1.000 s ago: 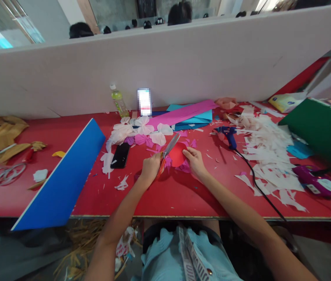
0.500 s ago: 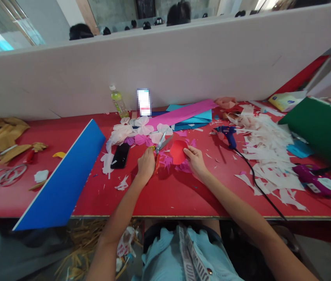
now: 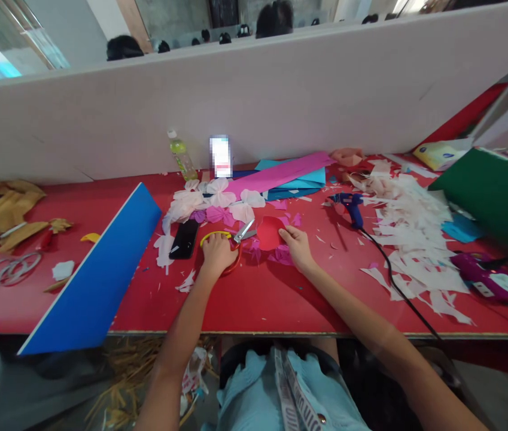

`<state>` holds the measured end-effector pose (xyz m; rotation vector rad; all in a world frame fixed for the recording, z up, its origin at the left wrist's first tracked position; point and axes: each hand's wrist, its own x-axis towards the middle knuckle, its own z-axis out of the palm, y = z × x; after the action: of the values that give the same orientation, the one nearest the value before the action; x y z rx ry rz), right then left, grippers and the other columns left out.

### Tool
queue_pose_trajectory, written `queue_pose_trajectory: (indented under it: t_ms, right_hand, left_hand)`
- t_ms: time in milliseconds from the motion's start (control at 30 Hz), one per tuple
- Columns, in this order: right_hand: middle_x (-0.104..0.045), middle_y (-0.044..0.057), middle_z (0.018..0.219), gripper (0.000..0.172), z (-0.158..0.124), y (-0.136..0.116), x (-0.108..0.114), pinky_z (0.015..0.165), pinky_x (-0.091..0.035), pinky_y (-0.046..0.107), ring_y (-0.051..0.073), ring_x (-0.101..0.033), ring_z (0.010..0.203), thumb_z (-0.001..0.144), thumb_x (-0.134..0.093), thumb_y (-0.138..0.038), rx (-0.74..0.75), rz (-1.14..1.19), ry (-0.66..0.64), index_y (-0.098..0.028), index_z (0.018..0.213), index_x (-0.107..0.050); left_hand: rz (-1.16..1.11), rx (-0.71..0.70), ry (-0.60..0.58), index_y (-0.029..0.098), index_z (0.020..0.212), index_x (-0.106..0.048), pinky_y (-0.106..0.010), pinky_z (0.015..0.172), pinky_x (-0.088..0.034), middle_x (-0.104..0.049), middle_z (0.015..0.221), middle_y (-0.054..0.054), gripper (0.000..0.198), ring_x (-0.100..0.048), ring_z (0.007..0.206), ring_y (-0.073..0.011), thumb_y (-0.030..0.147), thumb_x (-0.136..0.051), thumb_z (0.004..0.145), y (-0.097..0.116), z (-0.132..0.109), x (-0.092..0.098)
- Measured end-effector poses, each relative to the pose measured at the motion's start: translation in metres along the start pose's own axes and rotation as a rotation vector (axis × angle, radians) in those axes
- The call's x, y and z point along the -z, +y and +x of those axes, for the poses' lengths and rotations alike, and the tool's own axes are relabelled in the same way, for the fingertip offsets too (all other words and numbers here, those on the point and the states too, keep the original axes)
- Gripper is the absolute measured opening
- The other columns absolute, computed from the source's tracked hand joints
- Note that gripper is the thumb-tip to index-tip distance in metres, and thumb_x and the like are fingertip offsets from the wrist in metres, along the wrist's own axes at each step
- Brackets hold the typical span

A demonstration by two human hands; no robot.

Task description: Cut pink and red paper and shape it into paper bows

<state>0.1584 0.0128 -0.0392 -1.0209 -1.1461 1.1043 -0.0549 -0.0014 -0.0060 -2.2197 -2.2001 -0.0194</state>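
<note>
My left hand [image 3: 219, 254] is closed over the scissors [image 3: 243, 232], with fingers curled between a yellow handle loop and a red one. The scissors are low over the red tabletop, their metal blades towards the red paper. Whether they rest on the table I cannot tell. In my right hand [image 3: 297, 245] a rounded piece of red paper [image 3: 270, 233] is pinched at its right edge. Bright pink paper scraps [image 3: 282, 255] lie beneath and around it. Just left of my left hand is a black phone [image 3: 184, 239]. White petal-shaped paper pieces [image 3: 242, 211] spread behind the blades.
A blue glue gun [image 3: 351, 208] with a black cord lies to the right, beside white paper strips [image 3: 408, 239]. Blue [image 3: 101, 269] and green [image 3: 489, 206] boards stand at either side. Behind are a bottle [image 3: 182, 157], a lit phone [image 3: 221, 157] and pink sheets [image 3: 280, 172].
My left hand has lowered and moved slightly left with the scissors, which now spread their handles flatter. The red paper in my right hand has shifted a little left.
</note>
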Motion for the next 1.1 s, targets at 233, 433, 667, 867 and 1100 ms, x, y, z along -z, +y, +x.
queue_pose_trajectory:
  t_ms: [233,433,667,867,1100]
  right_hand:
    - [-0.056,-0.001,0.063,0.028,0.000,0.006,-0.003,0.057,-0.044,0.026,0.013,-0.052,0.058,0.068,-0.062,-0.047,-0.127,0.059,-0.126,-0.019,0.072,-0.059]
    - [-0.059,0.000,0.066,0.031,-0.001,0.007,-0.002,0.060,-0.043,0.025,0.014,-0.054,0.063,0.074,-0.056,-0.049,-0.033,-0.098,-0.207,-0.018,0.072,-0.060]
    - [-0.058,0.000,0.068,0.028,-0.003,-0.001,-0.001,0.063,-0.040,0.026,0.014,-0.052,0.064,0.078,-0.052,-0.043,0.093,-0.235,-0.234,-0.018,0.073,-0.061]
    - [-0.056,0.001,0.069,0.030,-0.004,-0.006,-0.003,0.064,-0.040,0.026,0.014,-0.051,0.065,0.078,-0.052,-0.046,0.072,-0.214,-0.275,-0.018,0.073,-0.060]
    - [-0.042,-0.003,0.057,0.035,-0.002,-0.013,0.002,0.054,-0.030,0.024,0.011,-0.038,0.056,0.079,-0.051,-0.048,0.109,-0.246,-0.138,-0.018,0.061,-0.051]
  left_hand:
    - [-0.036,-0.171,-0.003,0.010,0.125,-0.048,-0.045,0.095,-0.038,-0.053,0.124,-0.018,0.051,-0.047,0.114,-0.0318,0.027,-0.051,0.077,-0.009,0.003,0.001]
    - [-0.420,-0.397,0.048,0.014,0.120,-0.052,-0.038,0.103,-0.035,-0.046,0.134,-0.013,0.047,-0.043,0.122,-0.0254,0.011,-0.049,0.073,0.003,0.003,-0.004]
    - [-0.985,-0.264,0.186,0.015,0.092,-0.055,-0.027,0.075,-0.046,-0.062,0.087,-0.005,0.018,-0.058,0.078,-0.0147,0.030,-0.051,0.083,0.030,-0.001,-0.011]
    - [-1.054,-0.220,0.169,0.018,0.076,-0.048,-0.023,0.067,-0.042,-0.055,0.074,0.001,0.011,-0.052,0.069,-0.0117,0.028,-0.049,0.081,0.031,0.002,-0.015]
    - [-0.998,-0.136,0.265,0.017,0.087,-0.053,-0.027,0.073,-0.045,-0.061,0.084,-0.004,0.011,-0.057,0.077,-0.0160,0.023,-0.047,0.080,0.019,0.009,-0.015]
